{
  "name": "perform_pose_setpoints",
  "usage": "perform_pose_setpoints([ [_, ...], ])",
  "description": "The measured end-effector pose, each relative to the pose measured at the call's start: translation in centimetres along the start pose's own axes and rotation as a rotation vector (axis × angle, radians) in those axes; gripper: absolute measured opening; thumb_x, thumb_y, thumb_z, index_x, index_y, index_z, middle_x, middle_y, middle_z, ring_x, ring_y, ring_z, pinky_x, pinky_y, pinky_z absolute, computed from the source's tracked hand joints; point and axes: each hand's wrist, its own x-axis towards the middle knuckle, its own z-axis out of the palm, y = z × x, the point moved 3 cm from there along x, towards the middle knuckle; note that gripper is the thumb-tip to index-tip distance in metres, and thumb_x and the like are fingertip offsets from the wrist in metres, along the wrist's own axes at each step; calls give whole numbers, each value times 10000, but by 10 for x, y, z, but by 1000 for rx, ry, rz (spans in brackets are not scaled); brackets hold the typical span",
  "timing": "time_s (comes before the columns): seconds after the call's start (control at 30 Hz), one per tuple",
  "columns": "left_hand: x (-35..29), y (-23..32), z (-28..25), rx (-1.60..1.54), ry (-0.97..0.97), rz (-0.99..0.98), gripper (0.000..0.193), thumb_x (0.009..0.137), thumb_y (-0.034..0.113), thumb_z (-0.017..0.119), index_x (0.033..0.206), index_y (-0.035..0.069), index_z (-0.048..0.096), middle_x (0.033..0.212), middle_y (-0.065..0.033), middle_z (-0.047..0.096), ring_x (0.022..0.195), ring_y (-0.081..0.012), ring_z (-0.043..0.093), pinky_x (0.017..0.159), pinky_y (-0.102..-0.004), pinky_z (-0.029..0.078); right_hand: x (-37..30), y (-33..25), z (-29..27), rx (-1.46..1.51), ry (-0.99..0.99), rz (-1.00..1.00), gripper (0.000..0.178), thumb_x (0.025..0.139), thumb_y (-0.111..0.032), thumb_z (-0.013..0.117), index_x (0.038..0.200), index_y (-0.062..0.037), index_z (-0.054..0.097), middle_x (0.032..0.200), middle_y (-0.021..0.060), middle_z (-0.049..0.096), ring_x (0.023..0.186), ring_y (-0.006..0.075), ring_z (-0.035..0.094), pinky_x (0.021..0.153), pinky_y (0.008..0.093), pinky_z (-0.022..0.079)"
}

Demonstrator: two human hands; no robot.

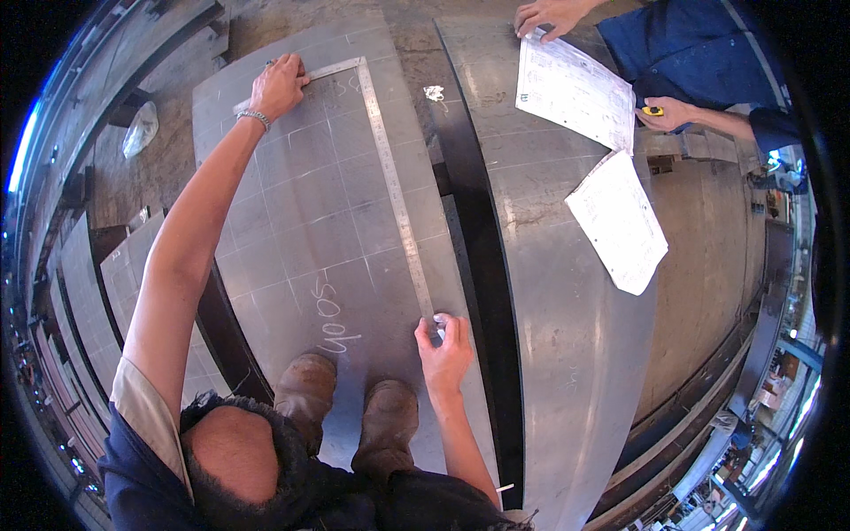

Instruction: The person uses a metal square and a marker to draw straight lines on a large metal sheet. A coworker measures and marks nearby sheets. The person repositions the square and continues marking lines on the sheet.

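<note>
A large steel L-shaped square lies on a grey steel plate marked with thin white lines. My left hand, wearing a bracelet, grips the short arm of the square at the plate's far left, fingers closed on it. By the near end of the long arm, my right hand is closed in a pinch on a small white stick of chalk. My brown boots stand on the same plate, close to white handwritten marks.
Across a dark gap lies a second steel plate, bearing paper drawings. Another person's hand touches a drawing sheet; their other hand holds a yellow tape measure. More plates lie at left.
</note>
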Motion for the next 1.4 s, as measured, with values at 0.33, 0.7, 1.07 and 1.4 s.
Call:
perform_pose_setpoints([
  [0.33, 1, -3, 0, 6, -14, 3, 187, 895, 194, 689, 986, 62, 594, 1057, -107, 641, 1051, -350, 606, 880, -473, 505, 1, -1, -2, -10, -7, -18, 252, 816, -208, 791, 944, -64, 627, 867, 87, 617, 707, 293, 659, 591, 394, 538],
  [0.7, 1, -5, 0, 3, 2, 25, 178, 895, 180, 683, 979, 58, 584, 1039, -127, 637, 1035, -359, 609, 864, -479, 503, 2, -1, -1, -21, 1, -21, 253, 814, -213, 792, 951, -73, 633, 877, 83, 623, 709, 282, 673, 590, 383, 552],
  [1.07, -2, -1, -1, 12, -1, 55, 172, 909, 170, 662, 993, 52, 569, 1037, -131, 634, 1037, -353, 615, 864, -475, 512, 0, 3, 0, -11, -11, -15, 265, 812, -218, 795, 967, -80, 630, 893, 81, 630, 717, 291, 673, 590, 386, 553],
  [1.4, 1, -5, 5, 79, -37, 40, 204, 916, 190, 655, 1014, 45, 549, 1051, -154, 622, 1042, -372, 617, 867, -486, 518, 2, -2, -3, 4, -11, 25, 244, 789, -180, 804, 926, -62, 641, 862, 91, 629, 730, 297, 671, 610, 394, 540],
])
